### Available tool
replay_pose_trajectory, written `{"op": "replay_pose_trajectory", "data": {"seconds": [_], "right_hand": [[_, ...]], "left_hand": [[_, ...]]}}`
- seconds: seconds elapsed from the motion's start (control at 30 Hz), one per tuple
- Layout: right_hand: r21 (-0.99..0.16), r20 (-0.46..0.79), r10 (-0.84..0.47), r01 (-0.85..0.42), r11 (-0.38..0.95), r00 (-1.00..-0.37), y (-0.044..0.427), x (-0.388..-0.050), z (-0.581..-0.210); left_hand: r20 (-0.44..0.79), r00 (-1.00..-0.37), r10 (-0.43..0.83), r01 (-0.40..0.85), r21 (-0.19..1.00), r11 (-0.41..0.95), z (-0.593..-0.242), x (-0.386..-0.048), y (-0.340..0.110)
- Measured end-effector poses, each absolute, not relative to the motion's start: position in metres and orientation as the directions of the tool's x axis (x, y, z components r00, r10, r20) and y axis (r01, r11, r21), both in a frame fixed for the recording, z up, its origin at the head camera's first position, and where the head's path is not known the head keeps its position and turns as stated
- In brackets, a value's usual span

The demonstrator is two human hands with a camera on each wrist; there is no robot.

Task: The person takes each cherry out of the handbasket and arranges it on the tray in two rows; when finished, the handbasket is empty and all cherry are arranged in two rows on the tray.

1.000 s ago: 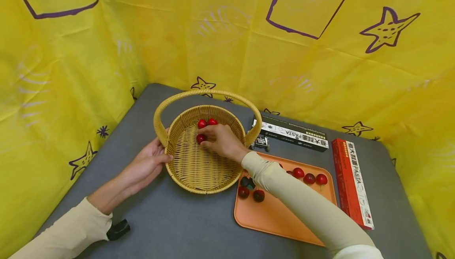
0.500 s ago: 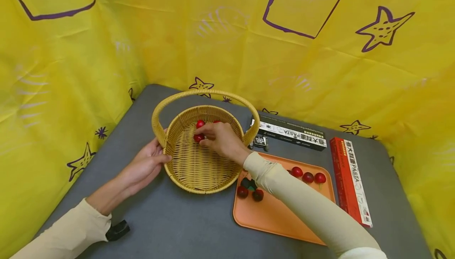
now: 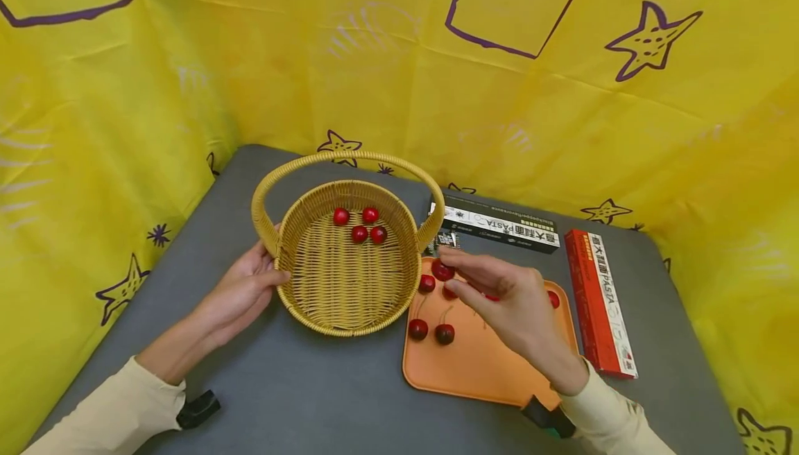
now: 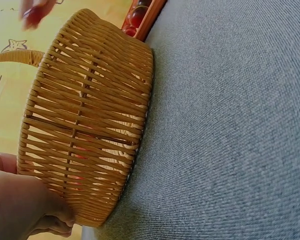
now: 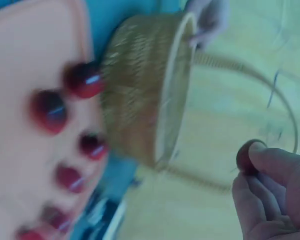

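Observation:
My left hand [image 3: 243, 292] holds the side of a round wicker basket [image 3: 343, 295], with the thumb over its rim below the handle. In the left wrist view, its fingers [image 4: 50, 212] lie against the woven wall. Several red cherries [image 3: 358, 234] sit inside toward the back. To the right of the basket, my right hand [image 3: 518, 309] pinches a cherry [image 3: 442, 270] between thumb and fingers above the orange tray [image 3: 468, 372]. In the right wrist view, that cherry [image 5: 247, 157] shows at the fingertips. Several more cherries [image 3: 418, 330], some with stems, lie on the tray.
A black pasta box [image 3: 499, 225] lies behind the tray, and a red pasta box [image 3: 599, 309] lies to its right. A small dark-and-silver object [image 3: 447, 239] is partly hidden near the basket handle. Yellow patterned cloth [image 3: 374, 59] surrounds the grey table [image 3: 312, 392].
My right hand has let go of a cherry in the basket and moved right over the tray, where it now pinches another cherry. The left hand keeps its hold on the basket.

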State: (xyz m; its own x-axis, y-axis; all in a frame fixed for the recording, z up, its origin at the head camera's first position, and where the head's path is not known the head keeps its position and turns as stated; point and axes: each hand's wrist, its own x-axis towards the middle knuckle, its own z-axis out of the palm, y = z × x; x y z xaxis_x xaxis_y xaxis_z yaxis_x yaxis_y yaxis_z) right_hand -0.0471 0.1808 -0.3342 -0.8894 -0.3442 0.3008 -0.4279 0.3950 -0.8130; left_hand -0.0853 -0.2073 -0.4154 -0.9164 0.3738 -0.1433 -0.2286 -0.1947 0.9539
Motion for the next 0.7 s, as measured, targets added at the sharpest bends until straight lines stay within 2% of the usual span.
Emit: {"op": "replay_pose_trajectory", "data": {"seconds": [0.13, 0.27, 0.5, 0.7], "right_hand": [[-0.801, 0.284, -0.194, -0.344, 0.490, -0.939, 0.214, -0.022, -0.353], [-0.780, 0.264, -0.113, -0.281, 0.559, -0.958, 0.232, -0.002, -0.382], [-0.698, 0.248, -0.124, -0.266, 0.665, -0.961, 0.239, 0.013, -0.430], [-0.631, 0.185, -0.098, -0.195, 0.751, -0.978, 0.240, 0.010, -0.442]], "left_hand": [[-0.122, -0.919, 0.374, -0.214, 0.953, -0.215, -0.416, -0.084, -0.207], [-0.111, -0.919, 0.378, -0.208, 0.952, -0.226, -0.416, -0.084, -0.206], [-0.113, -0.920, 0.376, -0.208, 0.953, -0.222, -0.415, -0.084, -0.206], [-0.122, -0.920, 0.372, -0.217, 0.949, -0.228, -0.415, -0.085, -0.205]]}}
